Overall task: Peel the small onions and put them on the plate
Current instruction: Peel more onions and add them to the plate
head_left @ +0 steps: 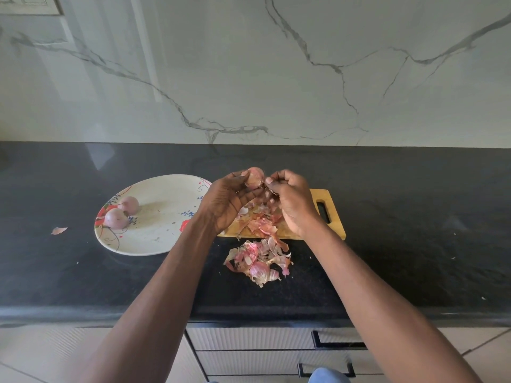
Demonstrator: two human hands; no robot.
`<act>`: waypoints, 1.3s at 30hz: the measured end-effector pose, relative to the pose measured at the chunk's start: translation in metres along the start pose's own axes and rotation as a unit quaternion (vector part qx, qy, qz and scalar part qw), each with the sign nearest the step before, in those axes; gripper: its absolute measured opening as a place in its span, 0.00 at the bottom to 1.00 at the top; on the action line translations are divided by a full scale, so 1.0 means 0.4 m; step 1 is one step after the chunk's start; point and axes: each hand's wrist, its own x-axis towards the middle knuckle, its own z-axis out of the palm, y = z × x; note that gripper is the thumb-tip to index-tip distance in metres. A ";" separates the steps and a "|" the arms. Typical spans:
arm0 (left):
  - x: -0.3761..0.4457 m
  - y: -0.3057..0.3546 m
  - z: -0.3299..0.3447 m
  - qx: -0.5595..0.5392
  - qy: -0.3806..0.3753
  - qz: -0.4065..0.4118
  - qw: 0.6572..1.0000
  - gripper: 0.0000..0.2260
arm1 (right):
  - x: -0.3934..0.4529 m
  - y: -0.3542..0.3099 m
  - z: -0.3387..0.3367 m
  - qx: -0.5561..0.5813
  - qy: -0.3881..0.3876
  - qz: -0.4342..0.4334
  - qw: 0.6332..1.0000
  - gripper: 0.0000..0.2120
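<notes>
L hand (pixel 229 200) holds a small onion (pixel 254 176) up over the board (pixel 331 214). R hand (pixel 293 200) pinches its skin. 2 peeled onions (pixel 121 212) sit on the plate (pixel 163 233); peels (pixel 258 262) lie on the bench (pixel 414 230).

small onion (pixel 254 180) between left hand (pixel 229 201) and right hand (pixel 290 200), above wooden board (pixel 333 214), beside plate (pixel 163 244)

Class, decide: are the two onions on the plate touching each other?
Cannot tell. In the head view the far onion and near onion on the plate overlap slightly; no gap or contact shows.
</notes>
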 end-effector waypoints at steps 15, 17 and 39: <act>0.001 0.015 -0.012 0.011 0.007 0.043 0.999 0.11 | 0.007 0.008 -0.022 -0.257 0.002 -0.171 0.951 0.06; 0.002 0.013 -0.009 0.014 -0.002 0.038 0.999 0.14 | 0.007 0.009 -0.022 -0.215 0.016 -0.179 0.960 0.14; 0.003 -0.004 0.003 0.037 -0.025 0.039 0.998 0.16 | 0.003 0.033 -0.004 -0.177 0.084 -0.192 0.962 0.04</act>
